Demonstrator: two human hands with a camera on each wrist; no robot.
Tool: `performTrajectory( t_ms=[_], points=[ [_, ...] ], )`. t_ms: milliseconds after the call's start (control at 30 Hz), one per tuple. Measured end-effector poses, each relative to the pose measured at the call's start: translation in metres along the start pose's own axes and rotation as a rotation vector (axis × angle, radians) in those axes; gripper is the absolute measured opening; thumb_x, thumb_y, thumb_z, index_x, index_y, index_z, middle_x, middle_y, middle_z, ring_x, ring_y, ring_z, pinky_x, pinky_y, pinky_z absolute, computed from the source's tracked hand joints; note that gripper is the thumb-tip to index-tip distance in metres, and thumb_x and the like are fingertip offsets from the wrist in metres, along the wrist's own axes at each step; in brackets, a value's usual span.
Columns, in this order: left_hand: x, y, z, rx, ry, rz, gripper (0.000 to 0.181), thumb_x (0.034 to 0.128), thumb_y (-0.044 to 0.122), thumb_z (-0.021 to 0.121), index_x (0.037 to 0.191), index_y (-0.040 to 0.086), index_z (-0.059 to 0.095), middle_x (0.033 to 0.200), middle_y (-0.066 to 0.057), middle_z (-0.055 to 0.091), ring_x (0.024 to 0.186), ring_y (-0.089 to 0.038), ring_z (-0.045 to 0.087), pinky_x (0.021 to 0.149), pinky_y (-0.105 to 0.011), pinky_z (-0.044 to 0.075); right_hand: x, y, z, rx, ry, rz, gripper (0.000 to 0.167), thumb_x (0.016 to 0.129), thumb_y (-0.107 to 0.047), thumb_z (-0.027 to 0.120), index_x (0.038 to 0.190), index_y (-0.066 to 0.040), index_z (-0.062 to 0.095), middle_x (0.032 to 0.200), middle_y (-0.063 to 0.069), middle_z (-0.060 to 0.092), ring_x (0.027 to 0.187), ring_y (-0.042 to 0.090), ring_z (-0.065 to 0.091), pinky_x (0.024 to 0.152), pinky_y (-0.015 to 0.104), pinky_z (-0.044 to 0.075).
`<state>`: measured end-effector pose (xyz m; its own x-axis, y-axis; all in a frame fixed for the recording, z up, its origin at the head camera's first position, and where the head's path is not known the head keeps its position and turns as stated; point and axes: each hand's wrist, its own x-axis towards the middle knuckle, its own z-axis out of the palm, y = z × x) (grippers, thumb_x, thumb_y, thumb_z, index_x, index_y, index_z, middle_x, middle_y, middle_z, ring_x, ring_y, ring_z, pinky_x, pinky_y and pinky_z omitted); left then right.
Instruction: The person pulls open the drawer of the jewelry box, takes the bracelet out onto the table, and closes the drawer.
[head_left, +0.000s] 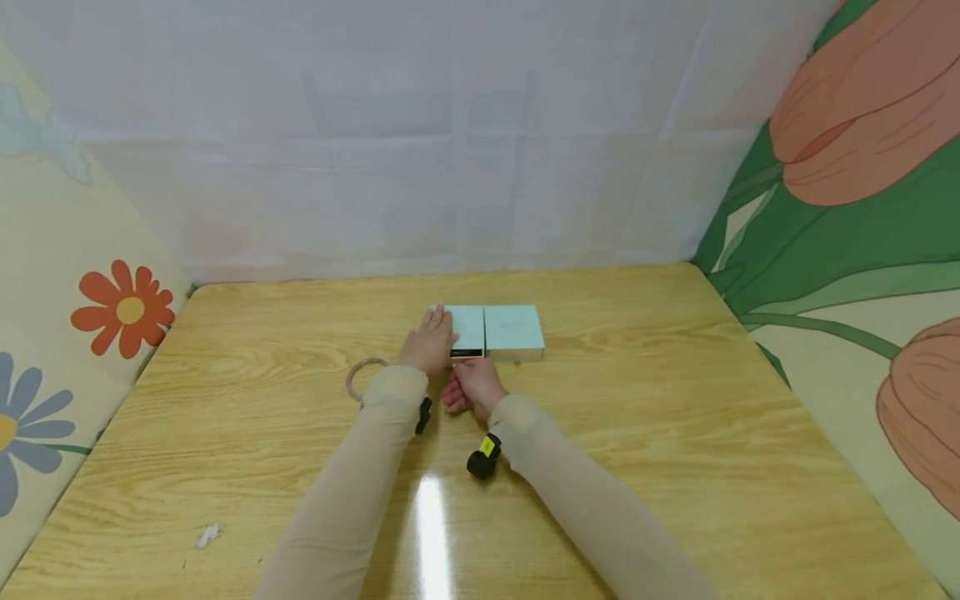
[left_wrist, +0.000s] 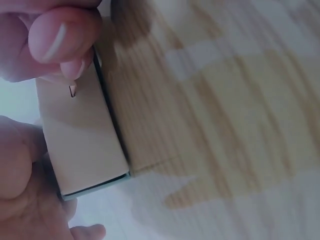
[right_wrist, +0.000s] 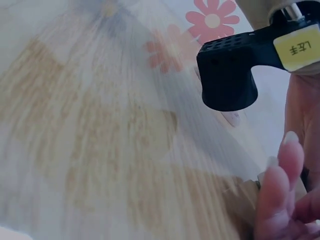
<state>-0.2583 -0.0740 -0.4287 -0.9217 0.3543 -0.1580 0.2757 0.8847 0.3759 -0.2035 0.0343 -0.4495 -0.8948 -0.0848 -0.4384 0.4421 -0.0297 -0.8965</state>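
Note:
Two pale blue lidded boxes lie side by side on the table, a dark seam between them. My left hand [head_left: 429, 342] grips the left box [head_left: 468, 325] at its left side, the thumb over its top. A short black strip shows along that box's front edge. My right hand [head_left: 477, 387] is at the front of this box, its fingers curled. In the left wrist view, right fingertips [left_wrist: 65, 37] pinch at a small pull tab [left_wrist: 73, 91] in a slot of the cream box side [left_wrist: 85, 135]; the fingers partly hide the tab. The right box [head_left: 513, 327] is untouched.
A pinkish ring [head_left: 356, 379] lies on the wooden table [head_left: 637, 400], left of the left wrist. A small white scrap [head_left: 208, 535] lies near the front left. Black wrist cameras [head_left: 483, 457] hang under the sleeves. A white cloth [head_left: 450, 167] hangs behind the table.

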Motion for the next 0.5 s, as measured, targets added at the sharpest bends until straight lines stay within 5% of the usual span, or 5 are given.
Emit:
performTrajectory(
  t_ms=[500],
  points=[
    [0.003,0.0,-0.0001,0.028,-0.003,-0.018,0.056,0.1079,0.026,0.031,0.154,-0.001,0.015,0.161,-0.015,0.005,0.148,-0.027,0.0,0.112,-0.061,0.018,-0.0041,0.001,-0.0046,-0.02,-0.039,0.007,0.031,0.101,-0.004,0.037,0.075,0.0,0.054,0.055,0.006,0.057,0.041,0.011,0.053,0.037,0.022,0.046]
  ],
)
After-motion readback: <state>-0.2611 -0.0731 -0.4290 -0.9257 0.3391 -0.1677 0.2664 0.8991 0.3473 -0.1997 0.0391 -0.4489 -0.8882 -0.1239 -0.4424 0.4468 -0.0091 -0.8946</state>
